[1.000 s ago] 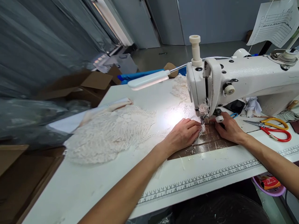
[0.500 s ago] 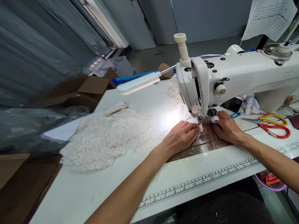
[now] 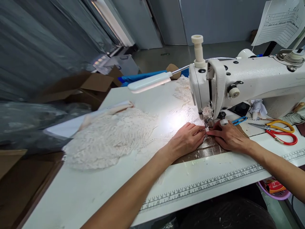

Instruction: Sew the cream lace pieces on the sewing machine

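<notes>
White lace fabric [image 3: 114, 136] lies bunched over the left of the table and runs up to the presser foot [image 3: 206, 124] of a white sewing machine [image 3: 259, 74]. My left hand [image 3: 187, 140] rests on the lace just left of the foot, its fingers together and curled down on the cloth; the thumb is hidden. On the other side, my right hand [image 3: 230, 136] has its index finger and thumb drawn in on the fabric edge at the needle, close to my left fingertips. The small bit of cloth between them is mostly covered.
Red and yellow-handled scissors [image 3: 280, 130] and a blue thread snipper [image 3: 239, 120] lie right of my right hand. A lamp [image 3: 150, 82] reaches over the lace. A printed ruler [image 3: 200, 189] follows the table's front edge. Cardboard boxes [image 3: 95, 86] stand beyond the left edge.
My right hand has moved left from beside the machine's foot to the fabric at the needle. My left hand stays on the lace. The view has shifted slightly.
</notes>
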A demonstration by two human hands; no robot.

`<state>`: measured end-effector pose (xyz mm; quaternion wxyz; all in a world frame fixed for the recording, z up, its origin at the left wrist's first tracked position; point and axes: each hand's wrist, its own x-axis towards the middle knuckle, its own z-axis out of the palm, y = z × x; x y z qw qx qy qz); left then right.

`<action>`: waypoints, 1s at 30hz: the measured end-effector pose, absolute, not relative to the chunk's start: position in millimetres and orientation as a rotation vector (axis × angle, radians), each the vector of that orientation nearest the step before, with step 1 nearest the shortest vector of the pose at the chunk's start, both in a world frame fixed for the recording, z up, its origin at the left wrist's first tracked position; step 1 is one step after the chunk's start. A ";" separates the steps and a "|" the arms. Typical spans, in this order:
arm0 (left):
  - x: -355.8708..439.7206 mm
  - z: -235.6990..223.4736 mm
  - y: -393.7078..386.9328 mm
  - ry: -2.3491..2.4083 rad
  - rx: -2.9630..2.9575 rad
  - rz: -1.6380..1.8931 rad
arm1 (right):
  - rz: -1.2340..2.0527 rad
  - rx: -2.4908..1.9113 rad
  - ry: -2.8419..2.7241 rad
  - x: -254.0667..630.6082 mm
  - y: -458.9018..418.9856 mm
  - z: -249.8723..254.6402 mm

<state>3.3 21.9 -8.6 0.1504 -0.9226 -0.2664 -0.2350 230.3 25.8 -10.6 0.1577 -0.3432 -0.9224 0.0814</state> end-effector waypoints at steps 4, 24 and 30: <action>3.9 -6.7 18.6 -0.869 -2.708 -0.625 | 0.177 -0.960 -2.651 230.0 23.6 -9.8; 0.8 -3.9 19.5 -0.887 -2.728 -0.597 | 0.091 -1.119 -2.759 218.2 19.4 -5.0; -0.2 -3.7 18.2 -0.995 -2.767 -0.551 | 0.001 -1.213 -2.757 213.2 18.8 -8.3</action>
